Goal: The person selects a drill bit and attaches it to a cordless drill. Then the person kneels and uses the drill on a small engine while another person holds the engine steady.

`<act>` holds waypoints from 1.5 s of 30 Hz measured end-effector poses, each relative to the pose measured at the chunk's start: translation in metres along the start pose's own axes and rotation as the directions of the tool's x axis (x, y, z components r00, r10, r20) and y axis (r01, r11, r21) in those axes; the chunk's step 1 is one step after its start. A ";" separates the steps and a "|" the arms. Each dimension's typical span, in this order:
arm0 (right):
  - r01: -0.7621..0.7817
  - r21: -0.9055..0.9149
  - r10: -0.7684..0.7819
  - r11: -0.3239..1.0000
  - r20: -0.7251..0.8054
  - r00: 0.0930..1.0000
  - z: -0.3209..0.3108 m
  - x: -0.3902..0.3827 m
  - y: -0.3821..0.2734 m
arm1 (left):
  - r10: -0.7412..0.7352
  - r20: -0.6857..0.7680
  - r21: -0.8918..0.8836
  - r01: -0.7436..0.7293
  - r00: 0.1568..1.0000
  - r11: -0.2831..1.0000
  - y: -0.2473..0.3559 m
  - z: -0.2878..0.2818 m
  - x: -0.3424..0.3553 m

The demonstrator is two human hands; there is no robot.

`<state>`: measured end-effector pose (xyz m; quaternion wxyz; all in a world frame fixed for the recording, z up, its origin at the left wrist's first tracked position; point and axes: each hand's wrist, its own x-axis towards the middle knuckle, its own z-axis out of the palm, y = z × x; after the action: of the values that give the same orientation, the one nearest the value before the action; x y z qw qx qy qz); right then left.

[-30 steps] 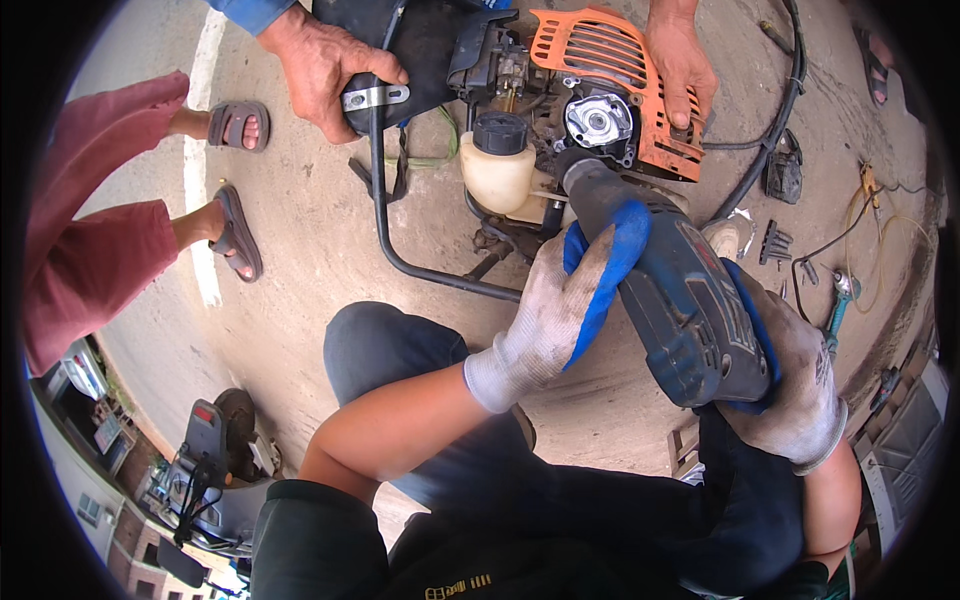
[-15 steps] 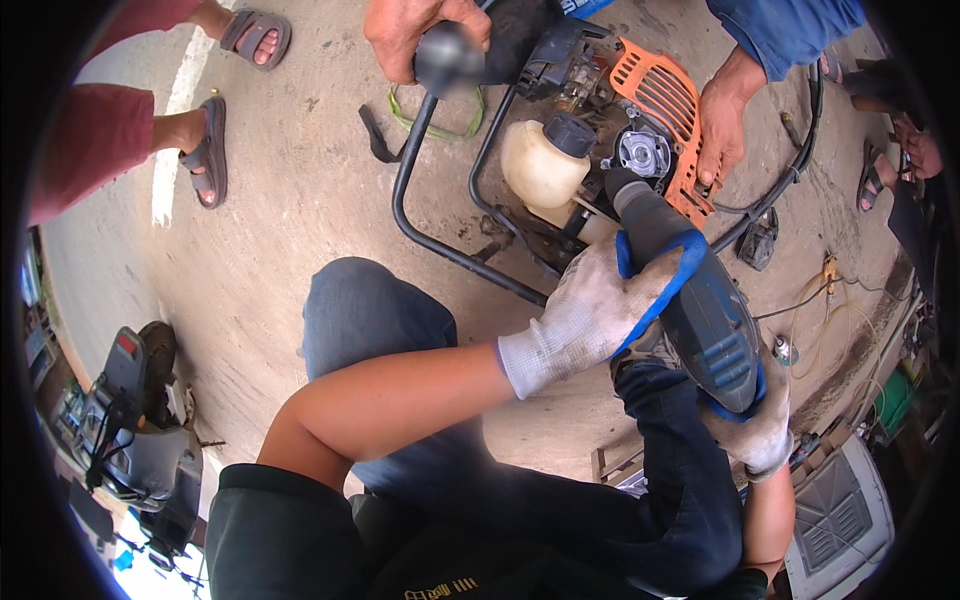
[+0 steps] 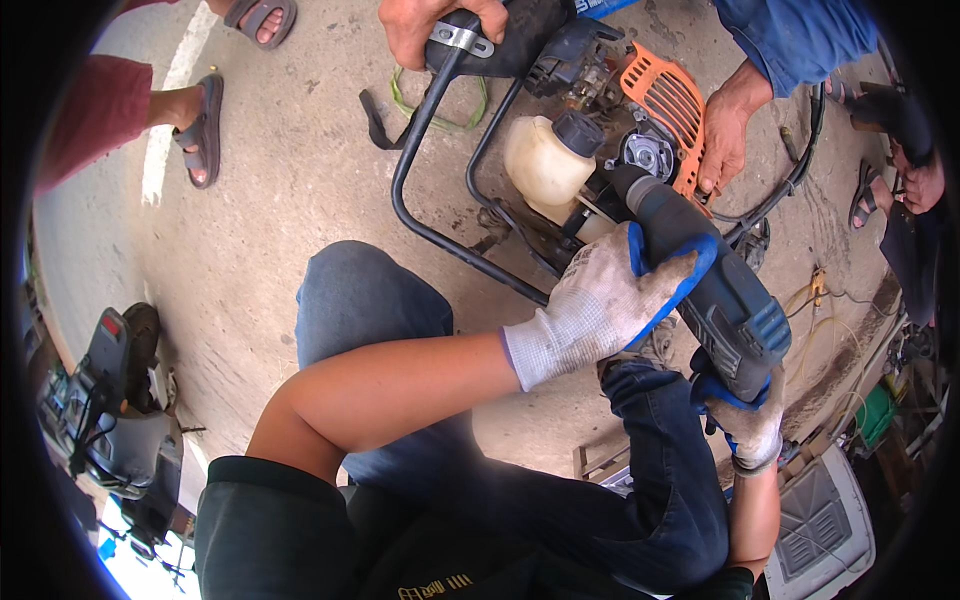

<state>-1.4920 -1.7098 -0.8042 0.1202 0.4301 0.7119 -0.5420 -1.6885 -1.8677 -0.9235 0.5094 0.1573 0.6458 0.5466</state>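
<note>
Both of my hands wear white and blue work gloves and hold a dark blue power drill (image 3: 700, 265). My left hand (image 3: 610, 295) wraps round its body from the left. Behind, my right hand (image 3: 745, 415) grips the rear handle, its fingers partly hidden. The drill's nose points at a small engine, close to a round metal part (image 3: 645, 152); I cannot tell whether they touch. Beside it are an orange slotted cover (image 3: 662, 95) and a whitish tank (image 3: 545, 165) with a black cap (image 3: 577, 133). A black tubular frame (image 3: 402, 190) runs round the engine's left side.
Another person's hand (image 3: 728, 135) in a blue sleeve rests on the orange cover. A second bare hand (image 3: 415, 28) holds the frame's top. Sandalled feet (image 3: 200, 135) stand at the left, a motorbike (image 3: 120, 430) behind. A black hose (image 3: 800, 160) and a grey panel (image 3: 815, 525) lie right.
The drill and my hands have shifted slightly right, with the drill's rear end tipped further right. The other person's hand at the top has moved back, baring a metal bracket on the frame.
</note>
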 end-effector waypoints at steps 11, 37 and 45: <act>-0.018 0.105 0.027 0.994 -0.082 0.996 0.020 0.009 -0.024 | 0.434 0.132 0.521 -0.435 0.891 0.735 0.001 -0.004 -0.004; 0.209 -0.308 -0.196 0.928 0.074 0.978 0.035 0.002 -0.051 | 0.373 0.088 0.188 -0.383 0.924 0.905 0.008 -0.018 -0.020; 0.272 -0.391 -0.220 0.879 0.173 0.960 0.023 0.003 -0.053 | 0.404 -0.040 0.007 -0.404 0.914 0.915 0.003 -0.012 -0.020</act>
<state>-1.5399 -1.7310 -0.7792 0.1818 0.2666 0.8499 -0.4167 -1.6905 -1.8881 -0.9126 0.3724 0.2757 0.6092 0.6435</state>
